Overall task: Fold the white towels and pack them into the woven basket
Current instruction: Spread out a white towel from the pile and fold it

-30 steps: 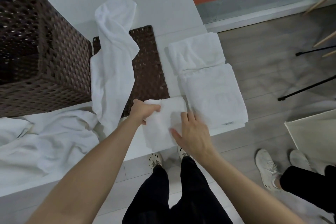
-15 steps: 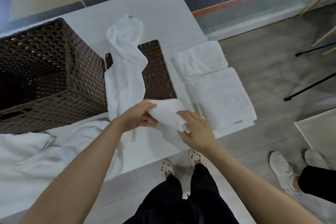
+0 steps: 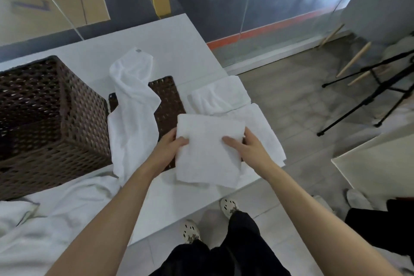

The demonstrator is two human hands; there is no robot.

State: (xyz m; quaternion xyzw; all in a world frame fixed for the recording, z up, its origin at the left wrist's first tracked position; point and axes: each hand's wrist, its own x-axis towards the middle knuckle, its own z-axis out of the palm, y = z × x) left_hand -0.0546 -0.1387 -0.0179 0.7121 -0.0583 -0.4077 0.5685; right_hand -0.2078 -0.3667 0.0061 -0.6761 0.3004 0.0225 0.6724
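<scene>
I hold the folded towel (image 3: 208, 152) just above the table (image 3: 179, 47). My left hand (image 3: 168, 150) and right hand (image 3: 251, 148) each grip a side edge, thumb on top and the other fingers tucked underneath (those I can't see). The towel's near edge sags toward 6 o'clock with nothing under it, and I judge that to be the weak spot. If I swing it across with a loose pinch, the layers may slide and the fold may open.

The woven basket (image 3: 51, 123) stands at 9 o'clock, well apart. In between, at 10 o'clock, a long unfolded towel (image 3: 132, 110) is draped over the flat woven lid (image 3: 168, 98) and lies against the basket's wall. A low carry might snag it and drag it along.

At 2 o'clock a pile of folded towels (image 3: 264, 127) lies just beside my right hand, near the table's edge, so a careless elbow could push it off. More loose towels (image 3: 56, 219) are heaped at 8 o'clock. A tripod (image 3: 369, 96) stands on the floor at 3 o'clock.
</scene>
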